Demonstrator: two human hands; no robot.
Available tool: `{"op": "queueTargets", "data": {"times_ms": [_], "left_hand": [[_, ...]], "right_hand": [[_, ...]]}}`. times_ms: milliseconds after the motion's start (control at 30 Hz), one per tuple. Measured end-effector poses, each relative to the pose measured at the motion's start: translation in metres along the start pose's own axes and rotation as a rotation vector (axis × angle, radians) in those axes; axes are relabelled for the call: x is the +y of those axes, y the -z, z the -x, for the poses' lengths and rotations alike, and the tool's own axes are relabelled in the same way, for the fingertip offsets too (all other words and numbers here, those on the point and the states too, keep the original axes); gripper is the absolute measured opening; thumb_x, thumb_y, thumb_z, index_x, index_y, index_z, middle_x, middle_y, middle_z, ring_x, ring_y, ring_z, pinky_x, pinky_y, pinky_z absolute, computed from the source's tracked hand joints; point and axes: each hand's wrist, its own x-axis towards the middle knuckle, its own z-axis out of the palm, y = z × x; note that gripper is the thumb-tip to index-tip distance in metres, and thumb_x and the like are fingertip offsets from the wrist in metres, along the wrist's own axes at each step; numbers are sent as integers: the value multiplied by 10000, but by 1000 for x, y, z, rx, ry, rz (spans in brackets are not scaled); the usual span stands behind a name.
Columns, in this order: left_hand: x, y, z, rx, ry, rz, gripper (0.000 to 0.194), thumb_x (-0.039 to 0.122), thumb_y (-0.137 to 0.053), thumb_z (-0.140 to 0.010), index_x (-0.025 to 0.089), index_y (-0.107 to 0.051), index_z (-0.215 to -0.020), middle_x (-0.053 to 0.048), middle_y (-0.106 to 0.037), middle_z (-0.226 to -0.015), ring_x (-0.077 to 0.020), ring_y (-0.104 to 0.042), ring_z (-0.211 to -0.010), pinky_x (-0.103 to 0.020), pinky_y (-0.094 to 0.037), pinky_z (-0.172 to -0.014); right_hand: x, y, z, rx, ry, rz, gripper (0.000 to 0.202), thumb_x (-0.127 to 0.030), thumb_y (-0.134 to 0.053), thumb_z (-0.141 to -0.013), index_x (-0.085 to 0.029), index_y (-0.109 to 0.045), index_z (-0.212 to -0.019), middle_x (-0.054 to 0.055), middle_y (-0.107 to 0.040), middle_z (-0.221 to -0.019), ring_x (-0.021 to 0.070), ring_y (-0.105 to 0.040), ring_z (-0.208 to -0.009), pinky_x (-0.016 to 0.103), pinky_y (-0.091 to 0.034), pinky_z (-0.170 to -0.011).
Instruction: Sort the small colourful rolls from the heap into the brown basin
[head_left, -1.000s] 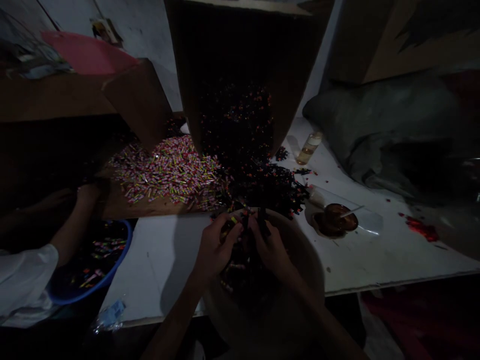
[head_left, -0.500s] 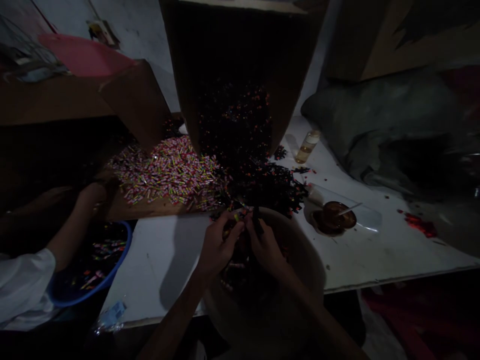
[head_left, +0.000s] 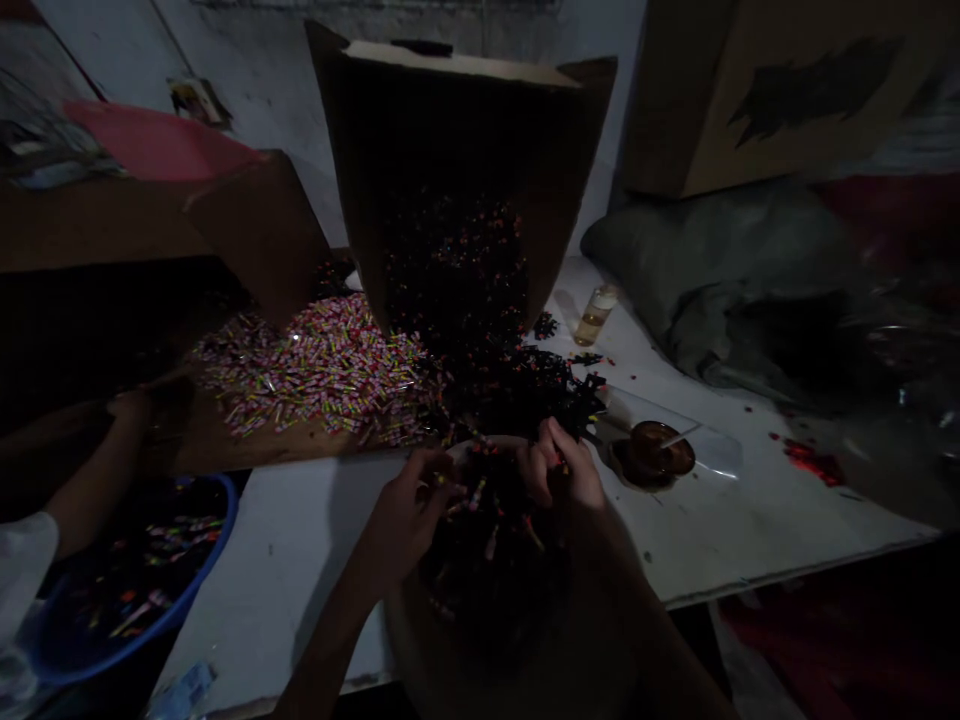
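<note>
My left hand [head_left: 409, 505] is over the left side of a large round basin [head_left: 397, 640], its fingers bent round something small with a yellow-green bit showing. At the basin's right rim, my right hand [head_left: 566, 470] is closed, thumb up; a small orange-red bit shows by its fingers. The hands are apart. Dark pieces and a few colourful small tubes [head_left: 478, 495] lie in the basin. Behind it, a heap of dark pieces [head_left: 487, 370] spills from an upright cardboard box [head_left: 577, 130]. Left of that is a pile of pink and yellow-green small tubes [head_left: 322, 360].
A person's arm [head_left: 97, 480] reaches in at the left above a blue basin [head_left: 225, 530]. On the right of the white table [head_left: 720, 540] are a bowl of brown paste [head_left: 660, 450], a small bottle [head_left: 596, 315] and red bits [head_left: 814, 462]. A grey-green sack [head_left: 735, 270] lies behind.
My hands have moved apart, the right one going right toward the basin's rim. The view has tilted upward, and the other person's arm has moved left.
</note>
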Motion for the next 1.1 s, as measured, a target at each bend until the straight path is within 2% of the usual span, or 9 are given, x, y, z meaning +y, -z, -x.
{"op": "queueTargets", "data": {"times_ms": [67, 167, 333, 433, 600, 733, 867, 967, 1100], "left_hand": [[3, -5, 0, -8, 29, 169, 181, 374, -679, -826, 194, -673, -850, -17, -705, -801, -148, -621, -667, -242, -486, -596], [11, -14, -1, 27, 101, 438, 232, 384, -784, -763, 172, -707, -815, -25, -722, -820, -118, -591, -626, -208, -471, -543], [19, -26, -2, 88, 92, 687, 202, 307, -861, -700, 170, -729, -764, 4, -694, -759, -97, -583, -617, -190, -492, -566], [18, -27, -2, 89, 72, 690, 178, 281, -866, -705, 177, -731, -759, 15, -686, -738, -95, -592, -640, -182, -493, -598], [15, -23, -2, 63, 91, 663, 180, 284, -864, -700, 184, -734, -775, 27, -680, -716, -95, -591, -622, -184, -483, -581], [24, -16, -2, 92, 103, 574, 222, 293, -867, -659, 173, -683, -691, 36, -659, -649, -95, -578, -590, -180, -463, -552], [30, -11, -3, 119, 83, 452, 261, 301, -873, -631, 172, -646, -643, 40, -641, -608, -95, -553, -565, -185, -448, -541], [27, -11, -4, 105, 63, 414, 300, 339, -878, -636, 177, -625, -632, 44, -613, -595, -99, -536, -561, -193, -444, -539], [17, -15, -5, 48, 109, 470, 284, 391, -847, -700, 188, -657, -760, 26, -662, -711, -118, -588, -638, -199, -469, -570]], "right_hand": [[-2, -7, 6, -81, -73, -98, 487, -519, -545, -958, -246, -425, -573, -59, -392, -316, 118, -312, -365, 279, -245, -457], [-2, -22, 16, -91, -118, -177, 460, -488, -530, -972, -245, -429, -595, -70, -366, -331, 121, -295, -386, 278, -246, -468], [5, -35, 21, -176, -128, -124, 494, -530, -556, -938, -247, -419, -558, -56, -427, -347, 112, -328, -354, 293, -301, -494], [7, -36, 19, -237, -147, -67, 517, -545, -565, -921, -251, -407, -527, -44, -439, -343, 113, -337, -337, 302, -290, -480], [5, -37, 19, -238, -145, -15, 562, -567, -541, -924, -248, -418, -479, -29, -433, -351, 119, -376, -372, 308, -334, -520], [7, -36, 22, -259, -145, 43, 579, -562, -497, -961, -238, -459, -481, -19, -455, -379, 126, -405, -417, 308, -365, -563], [14, -34, 26, -243, -208, 75, 610, -582, -507, -964, -228, -490, -467, -13, -455, -396, 125, -405, -424, 296, -346, -516], [14, -33, 28, -247, -272, 130, 643, -678, -525, -918, -228, -502, -460, -14, -445, -396, 125, -391, -411, 296, -321, -470], [9, -33, 30, -179, -272, 233, 633, -748, -601, -832, -226, -515, -485, -20, -484, -441, 123, -415, -440, 292, -338, -493]]}}
